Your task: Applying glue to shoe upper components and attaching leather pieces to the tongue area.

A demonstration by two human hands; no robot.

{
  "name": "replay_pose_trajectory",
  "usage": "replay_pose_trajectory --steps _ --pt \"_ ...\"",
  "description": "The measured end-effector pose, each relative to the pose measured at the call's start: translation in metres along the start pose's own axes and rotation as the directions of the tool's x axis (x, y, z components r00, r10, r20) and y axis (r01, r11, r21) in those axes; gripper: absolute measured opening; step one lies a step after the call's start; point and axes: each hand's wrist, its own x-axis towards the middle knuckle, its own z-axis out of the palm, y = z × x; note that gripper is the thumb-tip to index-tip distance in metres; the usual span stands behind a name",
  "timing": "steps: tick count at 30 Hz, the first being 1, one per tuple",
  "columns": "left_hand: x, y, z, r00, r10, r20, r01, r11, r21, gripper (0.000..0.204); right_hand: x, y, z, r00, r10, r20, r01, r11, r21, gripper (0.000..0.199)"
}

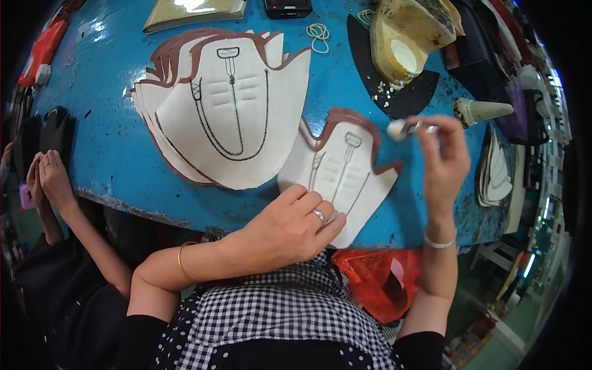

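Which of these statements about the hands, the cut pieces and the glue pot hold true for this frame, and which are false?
1. The left hand presses flat on a single white cut piece. True.
2. The right hand is empty. False: it holds a small brush.
3. A fanned stack of cut pieces lies on the blue table. True.
4. The glue pot stands at the near table edge. False: it sits at the far side, on a black piece.
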Motion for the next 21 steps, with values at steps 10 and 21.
replay_pose_trajectory --steps 10,21 --pt "-0.001 0.005 -0.082 0.784 0.318 -0.533 -0.112 0.917 0.382 0.034 0.108 0.074 -0.013 0.973 -0.185 -0.140 0.137 0.945 -0.296 0.019" --pt "-0.050 -0.048 -0.081 0.927 -0.197 -0.320 0.290 0.917 0.275 0.036 0.055 0.030 -0.010 0.994 0.069 -0.085 -0.054 0.984 0.173 0.015"
